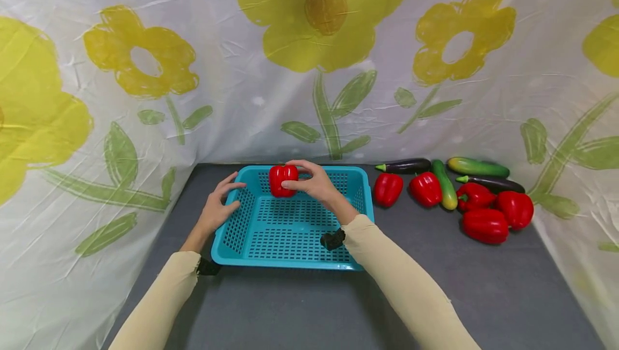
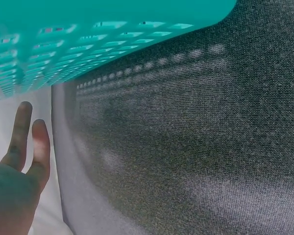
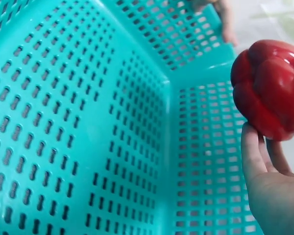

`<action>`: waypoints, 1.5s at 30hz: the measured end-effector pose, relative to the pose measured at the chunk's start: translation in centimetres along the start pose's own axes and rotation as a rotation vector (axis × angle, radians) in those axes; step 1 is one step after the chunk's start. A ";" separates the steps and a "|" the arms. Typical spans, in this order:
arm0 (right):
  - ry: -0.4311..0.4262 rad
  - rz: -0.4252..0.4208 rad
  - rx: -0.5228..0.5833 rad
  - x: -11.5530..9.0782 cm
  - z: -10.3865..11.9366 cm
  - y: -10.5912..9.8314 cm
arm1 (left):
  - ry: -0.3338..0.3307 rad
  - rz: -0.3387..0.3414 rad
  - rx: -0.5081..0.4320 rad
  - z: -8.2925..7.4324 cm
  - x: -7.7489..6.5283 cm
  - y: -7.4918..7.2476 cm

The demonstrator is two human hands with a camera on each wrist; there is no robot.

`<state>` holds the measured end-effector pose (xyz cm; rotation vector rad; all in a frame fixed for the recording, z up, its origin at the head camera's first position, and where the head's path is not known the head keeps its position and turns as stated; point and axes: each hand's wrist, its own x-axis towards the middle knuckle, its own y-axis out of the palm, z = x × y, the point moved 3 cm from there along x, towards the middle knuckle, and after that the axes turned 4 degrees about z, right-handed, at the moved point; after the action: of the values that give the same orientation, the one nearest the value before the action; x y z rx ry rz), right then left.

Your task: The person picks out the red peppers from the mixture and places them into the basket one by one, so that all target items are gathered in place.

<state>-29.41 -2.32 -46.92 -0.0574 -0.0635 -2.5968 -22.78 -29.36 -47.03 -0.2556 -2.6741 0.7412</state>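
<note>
One red bell pepper [image 1: 282, 180] is in the right hand [image 1: 311, 180], whose fingers grasp its side; it is held above a blue-green plastic basket [image 1: 292, 264], over the basket's far part and left of its middle. The left hand [image 1: 218, 207] is at the basket's left rim, its fingers parted and grasping nothing; whether they touch the rim I cannot tell. The basket has slotted, see-through walls and floor, and sits by the worktop's far edge, toward the far left corner.

Right of the basket, toward the far right corner of the worktop [image 1: 290, 312], lie five more red peppers [image 1: 486, 226], two dark eggplants [image 1: 405, 165] and two long green-and-yellow vegetables [image 1: 444, 184]. Three of those peppers are clustered nearest the right edge.

The worktop is dark grey; in the left wrist view its surface looks finely woven, with rows of light spots on it beside the basket. Cream sleeves [image 1: 406, 280] reach in over the near edge, with a black band [image 1: 332, 239] at each wrist.

White sheeting [image 1: 232, 102], creased and slightly glossy, borders the far, left and right edges, printed with big yellow flowers [image 1: 325, 11] and green leaves [image 1: 355, 92].
</note>
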 end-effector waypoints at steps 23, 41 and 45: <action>0.170 0.010 -0.064 0.9 -4.6 2.6 | -0.034 -0.010 0.000 3.7 0.2 0.2; 0.285 -0.071 -0.106 1.1 -5.3 3.0 | 0.001 -0.006 0.000 3.8 0.4 0.2; 0.282 -0.054 -0.096 1.2 -5.2 2.9 | -0.008 -0.005 -0.011 2.1 0.3 0.1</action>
<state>-29.06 -5.68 -51.93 0.2792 0.1636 -2.6333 -23.84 -30.15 -48.72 -0.2493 -2.6859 0.7279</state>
